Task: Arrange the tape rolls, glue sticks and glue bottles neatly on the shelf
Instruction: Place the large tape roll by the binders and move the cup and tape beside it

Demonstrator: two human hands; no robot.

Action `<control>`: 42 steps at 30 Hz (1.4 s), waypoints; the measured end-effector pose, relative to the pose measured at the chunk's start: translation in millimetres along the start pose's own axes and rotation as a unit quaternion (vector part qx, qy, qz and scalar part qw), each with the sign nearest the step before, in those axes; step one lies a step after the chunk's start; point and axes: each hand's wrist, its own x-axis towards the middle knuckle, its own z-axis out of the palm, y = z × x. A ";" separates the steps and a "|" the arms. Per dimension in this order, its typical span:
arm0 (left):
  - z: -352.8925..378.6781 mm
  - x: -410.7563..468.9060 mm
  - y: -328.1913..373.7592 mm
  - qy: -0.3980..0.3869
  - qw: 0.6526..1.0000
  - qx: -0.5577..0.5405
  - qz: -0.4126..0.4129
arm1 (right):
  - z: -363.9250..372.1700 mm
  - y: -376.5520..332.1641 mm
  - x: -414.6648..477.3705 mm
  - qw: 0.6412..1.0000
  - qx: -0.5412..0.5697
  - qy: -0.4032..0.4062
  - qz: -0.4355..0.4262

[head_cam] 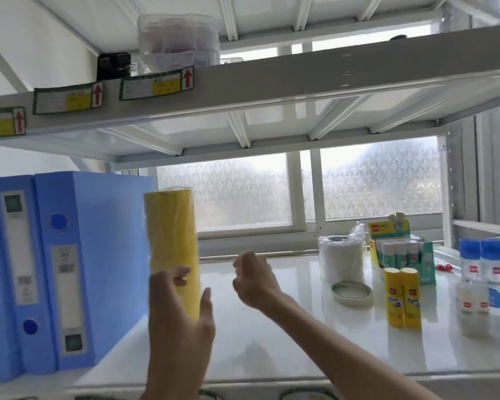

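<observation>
A tall yellow stack of tape rolls [172,249], wrapped in clear film, stands upright on the white shelf [272,342] against the blue binders. My left hand [179,313] is curled around its lower part, fingers on the front and thumb on the right side. My right hand [253,281] hovers just right of the stack, loosely curled and holding nothing. Further right are a wrapped white tape stack [341,261], a flat tape ring [352,293], two yellow glue sticks [403,298], a green box of glue sticks [401,254], and blue-capped glue bottles [485,264].
Three blue binders [70,269] fill the shelf's left end. Small clear bottles [472,306] stand at the front right. The upper shelf [272,82] overhangs close above, carrying labels and a clear plastic tub [179,41]. A frosted window lies behind.
</observation>
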 end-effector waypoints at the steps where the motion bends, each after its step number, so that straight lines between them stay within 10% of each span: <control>1: 16.7 -4.4 14.5 -0.084 0.995 -0.042 0.035 | -20.3 4.8 10.7 0.999 -0.024 0.049 0.006; 5: 118.4 -17.6 49.8 -0.449 0.889 -0.030 0.077 | -90.6 31.0 55.8 0.972 -0.176 0.132 0.077; 11: 194.4 -37.1 87.6 -0.601 0.788 0.036 0.131 | -121.2 89.4 89.5 0.936 -0.282 0.004 0.211; 42: -3.8 -25.4 -39.8 -0.434 0.895 0.101 -0.021 | 11.1 -27.9 32.5 0.982 -0.147 -0.025 -0.113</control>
